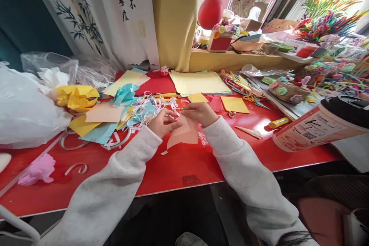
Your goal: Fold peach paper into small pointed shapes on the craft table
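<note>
Above the middle of the red table, my left hand (163,123) and my right hand (199,114) meet with thumbs and fingers pinched. A small white paper strip (177,116) shows between their fingertips; its exact shape is partly hidden. Just beneath the hands is a salmon-coloured paper sheet (185,133), its upper part covered by them. I cannot tell whether the fingers also touch this sheet. A short white scrap (164,153) lies at the sheet's lower left corner. Curled white paper strips (144,111) are heaped beyond my left hand.
On the left are a white plastic bag (25,107), crumpled yellow paper (77,98) and pink crumpled paper (39,169). Pale yellow sheets (198,82) lie at the back. To the right stand a lidded paper cup (314,130) and a yellow glue stick (279,122); scissors (250,98) lie farther back.
</note>
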`<state>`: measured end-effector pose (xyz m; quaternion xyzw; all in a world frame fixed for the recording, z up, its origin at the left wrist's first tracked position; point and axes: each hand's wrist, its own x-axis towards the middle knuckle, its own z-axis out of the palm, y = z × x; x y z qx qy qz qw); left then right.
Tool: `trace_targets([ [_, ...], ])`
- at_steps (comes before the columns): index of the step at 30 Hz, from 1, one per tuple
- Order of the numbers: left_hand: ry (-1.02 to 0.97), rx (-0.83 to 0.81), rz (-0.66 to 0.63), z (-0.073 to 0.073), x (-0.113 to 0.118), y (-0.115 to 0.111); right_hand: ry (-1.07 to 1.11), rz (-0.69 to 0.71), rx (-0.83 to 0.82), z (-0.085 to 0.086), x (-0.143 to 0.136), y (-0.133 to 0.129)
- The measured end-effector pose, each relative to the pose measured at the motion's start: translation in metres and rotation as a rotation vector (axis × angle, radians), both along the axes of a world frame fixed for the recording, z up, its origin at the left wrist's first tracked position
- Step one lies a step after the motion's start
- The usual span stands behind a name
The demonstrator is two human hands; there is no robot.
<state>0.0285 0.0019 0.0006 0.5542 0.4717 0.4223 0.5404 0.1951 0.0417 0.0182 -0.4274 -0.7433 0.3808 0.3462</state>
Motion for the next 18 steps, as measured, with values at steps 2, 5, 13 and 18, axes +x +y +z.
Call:
trace_targets([
  [2,0.031,-0.043,-0.041,-0.0042,-0.0010,0.0024,-0.018,0.001,0.020,-0.0026,-0.0045,-0.0015],
  [5,0.026,-0.080,-0.035,-0.0092,-0.0035,0.0056,-0.064,0.016,0.053,-0.0042,-0.0080,-0.0029],
  [13,-0.032,-0.150,-0.048,-0.0057,-0.0061,0.0025,-0.112,0.075,-0.002,-0.0030,-0.0057,-0.0036],
  [18,-0.014,-0.163,-0.130,-0.0036,-0.0050,0.0019,-0.119,0.090,-0.035,-0.0012,-0.0057,-0.0053],
])
